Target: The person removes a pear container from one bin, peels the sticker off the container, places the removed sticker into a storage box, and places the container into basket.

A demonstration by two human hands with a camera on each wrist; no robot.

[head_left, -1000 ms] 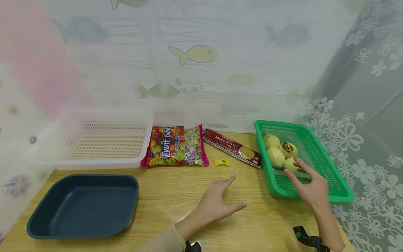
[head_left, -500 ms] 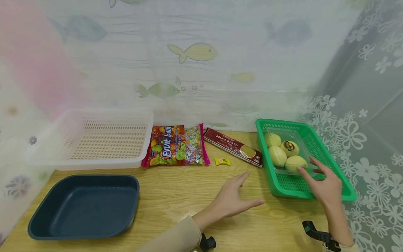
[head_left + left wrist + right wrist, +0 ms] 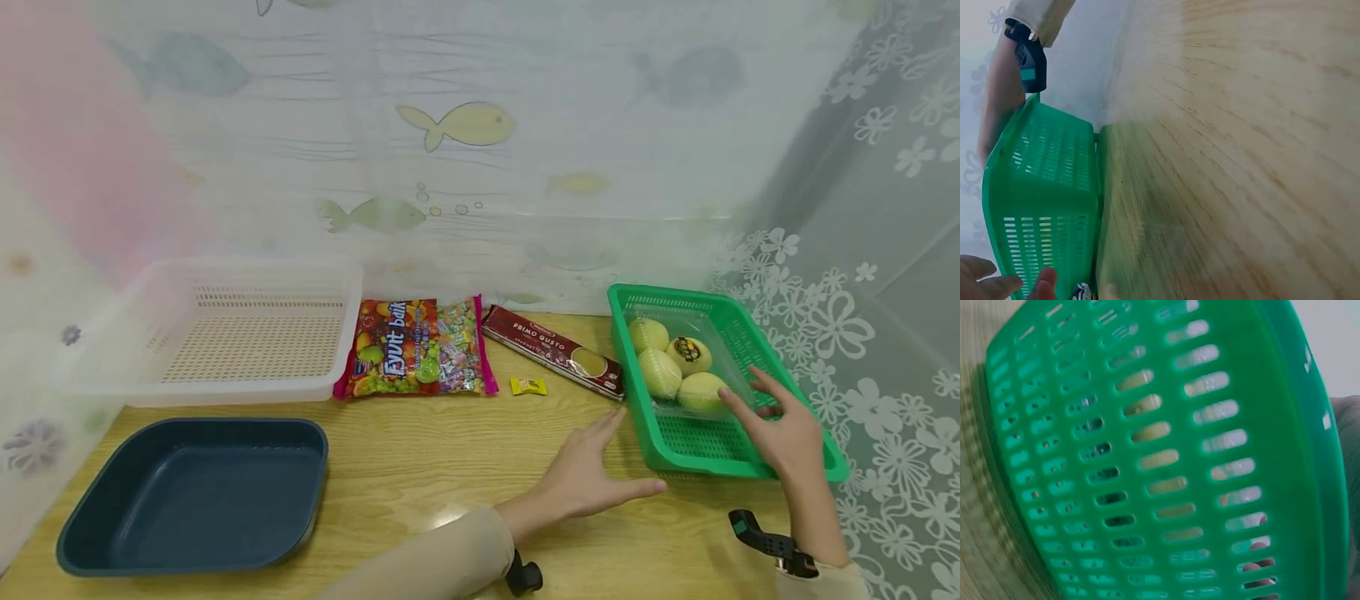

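My left hand (image 3: 581,479), thumb and fingers spread apart, hovers over the wooden table just left of the green basket (image 3: 671,457). In the left wrist view, its fingers (image 3: 1000,286) overlap the basket's slotted wall. My right hand (image 3: 791,433) reaches over the basket's right front part. Its thumb and fingers are apart, the thumb tip at the front right edge of a clear plastic pack (image 3: 723,333) of round pale-yellow fruits (image 3: 660,372). One fruit bears a dark sticker. Through the basket's slots, the right wrist view shows bits of fruit and fingertips (image 3: 1260,545).
Left of the basket lie a dark red spaghetti pack (image 3: 555,350), a small yellow wrapped candy (image 3: 528,386) and a colourful candy bag (image 3: 416,348). A white basket (image 3: 247,390) and a dark blue basin (image 3: 195,500) stand at the left. A patterned curtain (image 3: 480,200) hangs behind.
My left hand has moved right, closer to the green basket. My right hand has shifted right, from over the front fruit to the pack's right edge.
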